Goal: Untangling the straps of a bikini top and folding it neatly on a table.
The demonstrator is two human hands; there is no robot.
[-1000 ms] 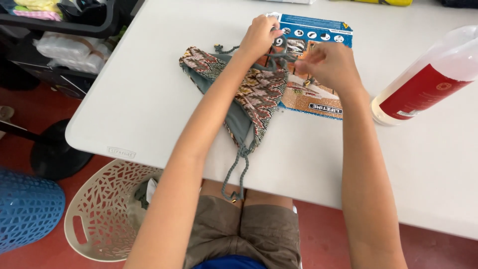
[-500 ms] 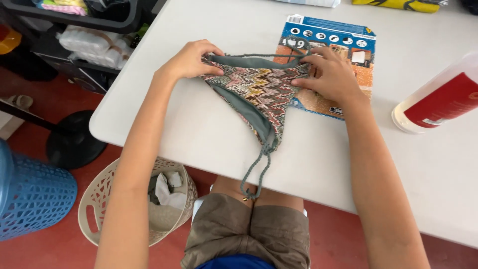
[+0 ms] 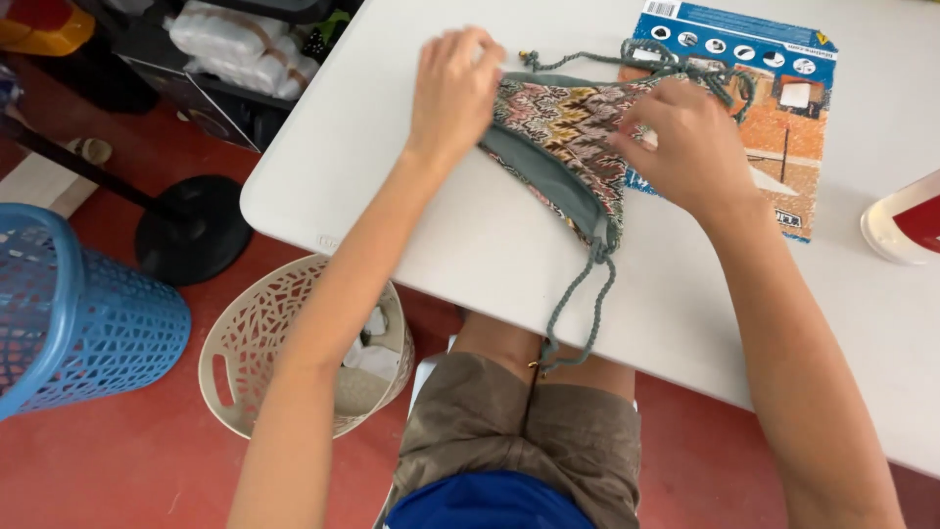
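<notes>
A small zigzag-patterned cloth piece (image 3: 563, 137) with grey-green lining lies on the white table (image 3: 460, 245), partly over a flat blue and orange printed card (image 3: 783, 98). My left hand (image 3: 452, 88) grips its left corner. My right hand (image 3: 685, 147) presses on its right side, fingers curled into the cloth. Grey-green cords (image 3: 578, 304) trail from the lower tip over the table's near edge toward my lap; more cords (image 3: 676, 64) bunch at the top right.
A white bottle with a red label (image 3: 906, 220) stands at the right edge. On the red floor to the left are a beige lattice basket (image 3: 264, 343) holding white cloth, a blue lattice basket (image 3: 78, 313), and a black round stand base (image 3: 191, 230).
The view has shifted right and closer. My left hand has slid from the cloth's far left corner inward, folding that side over, and my right hand stays on the cloth.
</notes>
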